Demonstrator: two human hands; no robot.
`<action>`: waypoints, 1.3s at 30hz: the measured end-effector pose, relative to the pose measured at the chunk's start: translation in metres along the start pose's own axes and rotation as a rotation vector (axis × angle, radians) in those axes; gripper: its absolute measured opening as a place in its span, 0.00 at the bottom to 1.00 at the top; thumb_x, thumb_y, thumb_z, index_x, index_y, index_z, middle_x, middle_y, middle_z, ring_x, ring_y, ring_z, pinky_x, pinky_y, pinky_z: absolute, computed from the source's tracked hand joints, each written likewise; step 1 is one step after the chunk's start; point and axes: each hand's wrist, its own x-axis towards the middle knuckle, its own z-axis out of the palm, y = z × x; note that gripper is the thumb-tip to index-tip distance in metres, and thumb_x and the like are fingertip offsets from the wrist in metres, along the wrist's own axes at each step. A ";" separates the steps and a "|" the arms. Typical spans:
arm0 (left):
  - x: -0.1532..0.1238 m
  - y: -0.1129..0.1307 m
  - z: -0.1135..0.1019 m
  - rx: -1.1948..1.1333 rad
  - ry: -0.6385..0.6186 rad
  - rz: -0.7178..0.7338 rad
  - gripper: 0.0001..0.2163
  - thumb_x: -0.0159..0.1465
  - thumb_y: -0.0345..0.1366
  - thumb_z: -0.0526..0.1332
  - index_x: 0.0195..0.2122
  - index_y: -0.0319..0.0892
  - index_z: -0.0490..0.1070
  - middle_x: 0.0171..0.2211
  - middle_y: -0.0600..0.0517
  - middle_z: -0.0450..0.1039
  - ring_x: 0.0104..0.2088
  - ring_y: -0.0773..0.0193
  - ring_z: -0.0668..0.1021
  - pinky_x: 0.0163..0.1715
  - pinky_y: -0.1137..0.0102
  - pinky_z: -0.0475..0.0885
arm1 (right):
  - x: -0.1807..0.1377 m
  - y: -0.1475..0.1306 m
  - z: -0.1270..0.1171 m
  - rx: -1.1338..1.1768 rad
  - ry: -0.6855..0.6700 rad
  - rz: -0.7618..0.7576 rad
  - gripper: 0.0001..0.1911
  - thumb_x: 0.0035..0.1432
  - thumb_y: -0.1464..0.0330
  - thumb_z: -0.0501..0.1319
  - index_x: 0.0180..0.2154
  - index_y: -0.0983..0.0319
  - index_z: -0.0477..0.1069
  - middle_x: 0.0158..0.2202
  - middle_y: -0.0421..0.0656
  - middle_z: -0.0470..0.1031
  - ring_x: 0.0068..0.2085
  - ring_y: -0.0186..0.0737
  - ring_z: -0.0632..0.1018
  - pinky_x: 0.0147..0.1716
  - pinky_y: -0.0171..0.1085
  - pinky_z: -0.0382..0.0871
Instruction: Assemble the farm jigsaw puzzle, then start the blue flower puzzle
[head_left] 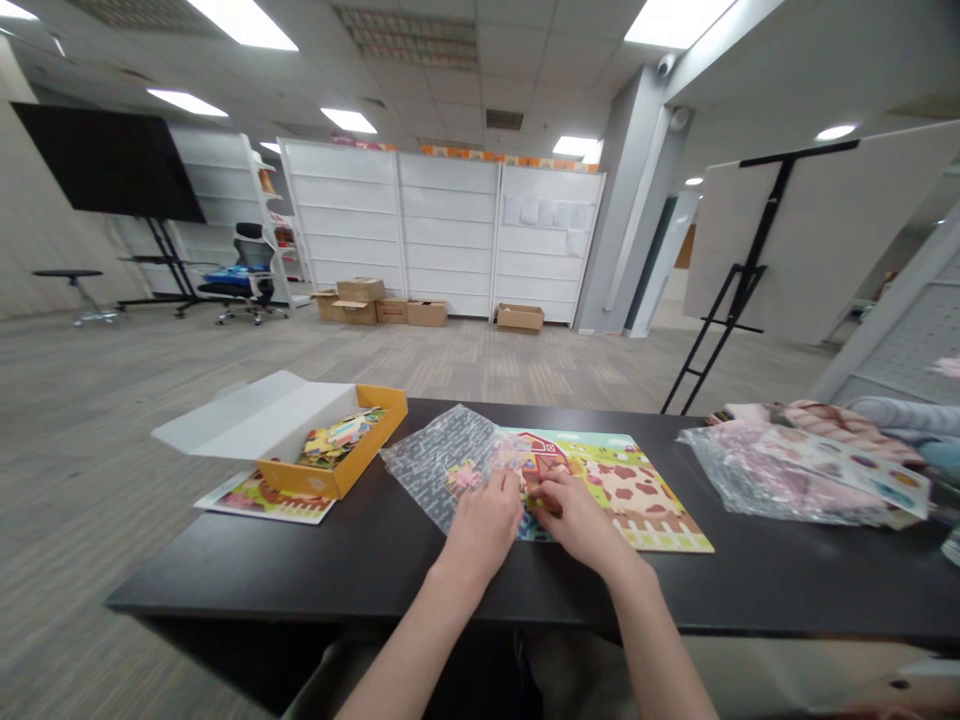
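Hiding part of a flat farm-picture board (652,490), left hand (486,515) and right hand (576,512) curl, pinching what, I cannot tell; crinkly see-through plastic (427,455) adjoins.

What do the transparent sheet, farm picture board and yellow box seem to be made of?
Transparent sheet: plastic film, apparently glossy; see-through with pale print.
Farm picture board: probably smooth printed cardboard; flat, though wood is possible.
Yellow box: likely cardboard, matte-looking; its thin lid shows folds.

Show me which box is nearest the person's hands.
The open yellow box on the black table, left of the left hand. The brown cardboard boxes all stand on the floor by the white shelves.
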 end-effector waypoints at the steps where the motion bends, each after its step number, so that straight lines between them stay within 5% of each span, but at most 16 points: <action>1: 0.000 -0.001 0.000 -0.021 0.021 -0.014 0.09 0.72 0.31 0.50 0.47 0.42 0.69 0.43 0.47 0.74 0.40 0.56 0.81 0.34 0.66 0.76 | 0.000 -0.001 0.000 -0.003 0.011 -0.003 0.06 0.60 0.72 0.62 0.37 0.61 0.78 0.45 0.50 0.77 0.48 0.48 0.75 0.52 0.47 0.69; 6: -0.002 -0.004 0.000 -0.133 0.061 0.014 0.07 0.71 0.32 0.53 0.44 0.42 0.70 0.44 0.48 0.74 0.42 0.58 0.80 0.36 0.68 0.74 | -0.001 -0.011 -0.005 0.072 0.078 0.027 0.07 0.61 0.68 0.63 0.41 0.61 0.77 0.45 0.49 0.77 0.47 0.48 0.76 0.50 0.46 0.69; 11: -0.007 -0.007 0.001 -0.253 0.072 0.013 0.07 0.70 0.31 0.54 0.44 0.43 0.70 0.45 0.48 0.75 0.44 0.58 0.79 0.38 0.69 0.73 | 0.000 -0.027 -0.009 0.426 -0.008 0.081 0.13 0.66 0.63 0.58 0.50 0.59 0.72 0.41 0.44 0.81 0.37 0.41 0.80 0.37 0.38 0.72; 17: -0.008 -0.023 -0.009 -0.411 0.065 0.078 0.02 0.66 0.34 0.61 0.37 0.43 0.72 0.41 0.50 0.75 0.43 0.59 0.78 0.45 0.67 0.72 | 0.000 -0.037 -0.009 0.531 -0.031 0.042 0.11 0.63 0.60 0.60 0.37 0.60 0.77 0.36 0.42 0.81 0.36 0.40 0.79 0.35 0.36 0.70; 24: -0.009 -0.046 -0.029 -0.246 0.108 -0.030 0.08 0.65 0.42 0.65 0.41 0.45 0.73 0.43 0.50 0.77 0.47 0.55 0.77 0.43 0.66 0.70 | 0.003 -0.027 -0.013 0.579 0.194 0.229 0.19 0.58 0.52 0.63 0.28 0.61 0.70 0.24 0.39 0.70 0.25 0.35 0.70 0.27 0.35 0.64; 29: -0.009 -0.054 -0.024 -0.126 -0.013 -0.107 0.06 0.68 0.34 0.58 0.38 0.44 0.74 0.37 0.49 0.79 0.39 0.56 0.80 0.35 0.68 0.68 | 0.004 -0.032 -0.013 0.691 0.160 0.209 0.21 0.57 0.50 0.64 0.31 0.61 0.71 0.25 0.38 0.68 0.26 0.33 0.68 0.26 0.34 0.63; 39: -0.006 -0.061 -0.021 -0.539 0.251 -0.102 0.05 0.65 0.34 0.59 0.37 0.44 0.74 0.32 0.53 0.78 0.33 0.63 0.78 0.34 0.70 0.70 | 0.007 -0.059 0.005 0.684 -0.015 0.133 0.16 0.60 0.57 0.63 0.41 0.63 0.78 0.37 0.45 0.80 0.32 0.38 0.77 0.31 0.36 0.70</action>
